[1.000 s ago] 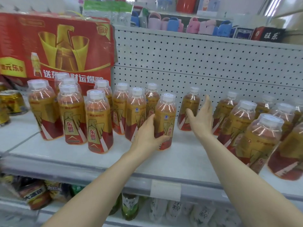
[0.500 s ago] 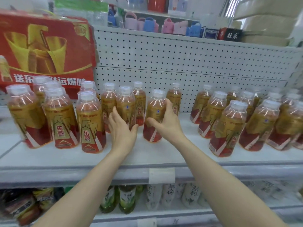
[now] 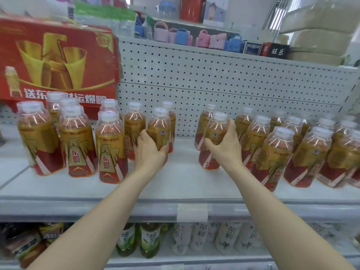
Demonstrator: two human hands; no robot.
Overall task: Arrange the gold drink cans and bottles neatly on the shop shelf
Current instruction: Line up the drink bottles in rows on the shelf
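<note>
White shelf (image 3: pixel 175 186), gold-red bottles (image 3: pixel 111 147), clear caps (image 3: pixel 108 116), hands (image 3: pixel 149 152) (image 3: pixel 227 151) gripping two

Amber drink bottles with gold-and-red labels and clear caps stood upright on the shelf (image 3: pixel 175 182) in a left cluster (image 3: pixel 111 147) and a right cluster (image 3: pixel 272 158). At the edges of the gap between them, the left hand (image 3: pixel 150 152) gripped the middle-left bottle (image 3: pixel 158 127) and the right hand (image 3: pixel 226 151) gripped the middle-right bottle (image 3: pixel 215 131).

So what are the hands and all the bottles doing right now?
Left hand: gripping a gold bottle, upright, cap on.
Right hand: gripping a second gold bottle, upright, cap on.
Left group of bottles: standing, capped, rows uneven.
Right group of bottles: standing, capped, crowded.
Red carton: standing behind the left group.
</note>
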